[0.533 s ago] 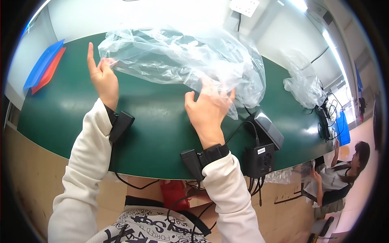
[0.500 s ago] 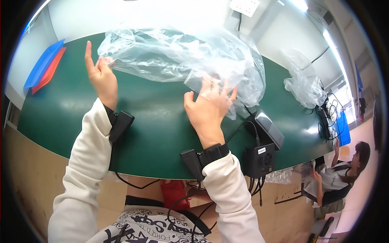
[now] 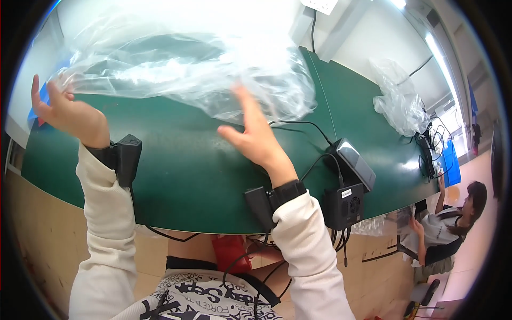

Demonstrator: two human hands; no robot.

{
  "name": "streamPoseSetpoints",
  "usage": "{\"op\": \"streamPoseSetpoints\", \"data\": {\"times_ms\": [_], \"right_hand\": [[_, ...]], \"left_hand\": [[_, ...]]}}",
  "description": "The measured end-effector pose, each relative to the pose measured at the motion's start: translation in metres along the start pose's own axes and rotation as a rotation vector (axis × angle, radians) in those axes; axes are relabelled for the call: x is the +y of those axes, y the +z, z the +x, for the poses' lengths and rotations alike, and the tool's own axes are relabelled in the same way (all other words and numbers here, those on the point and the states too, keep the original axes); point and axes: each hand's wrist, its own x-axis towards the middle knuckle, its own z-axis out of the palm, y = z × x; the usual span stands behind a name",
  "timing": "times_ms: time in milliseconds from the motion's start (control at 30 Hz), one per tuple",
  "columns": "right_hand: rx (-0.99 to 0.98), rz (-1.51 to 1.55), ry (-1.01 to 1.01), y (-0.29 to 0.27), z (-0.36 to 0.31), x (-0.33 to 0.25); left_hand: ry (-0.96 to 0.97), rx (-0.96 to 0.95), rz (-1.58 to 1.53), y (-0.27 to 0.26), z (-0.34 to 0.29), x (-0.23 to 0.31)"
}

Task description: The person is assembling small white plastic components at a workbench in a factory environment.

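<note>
A large clear plastic bag (image 3: 149, 72) stretches across the back of the green table (image 3: 176, 160), crumpled toward its right end. My left hand (image 3: 72, 114) holds the bag's left end, fingers curled at the film and one finger raised away from it. Against the bag's near edge on the right, my right hand (image 3: 258, 136) is open, thumb apart and fingers stretched forward. Its fingertips are blurred and touch or overlap the film. Each wrist wears a black strapped device with a cable.
Right of my right hand stand a black device with a glossy top (image 3: 356, 162) and a black box with a fan (image 3: 344, 205), cables attached. Another crumpled clear bag (image 3: 400, 101) lies farther right near tangled black cables. A person (image 3: 440, 229) sits beyond the table's right end.
My left hand has moved left and slightly nearer, drawing the bag's end over the blue and red trays. My right hand has shifted slightly left, and the bag now spreads wider leftward.
</note>
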Motion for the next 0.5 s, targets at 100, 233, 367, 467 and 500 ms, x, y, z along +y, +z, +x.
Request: {"op": "streamPoseSetpoints", "data": {"times_ms": [100,233,367,467,500], "right_hand": [[-0.477,0.108,0.098,0.004,0.000,-0.006],[-0.588,0.385,0.136,0.006,-0.001,-0.015],[-0.555,0.392,0.169,0.005,-0.003,-0.012],[-0.420,0.438,0.179,0.008,-0.004,-0.013],[-0.421,0.439,0.177,0.010,-0.005,-0.012]], "left_hand": [[0.371,-0.117,0.244,-0.010,0.006,-0.024],[0.409,-0.696,0.027,0.006,-0.029,-0.007],[0.290,-1.345,0.242,0.009,-0.072,0.018],[0.149,-1.663,0.395,0.003,-0.086,0.016],[0.061,-1.774,0.492,0.000,-0.089,0.012]]}}
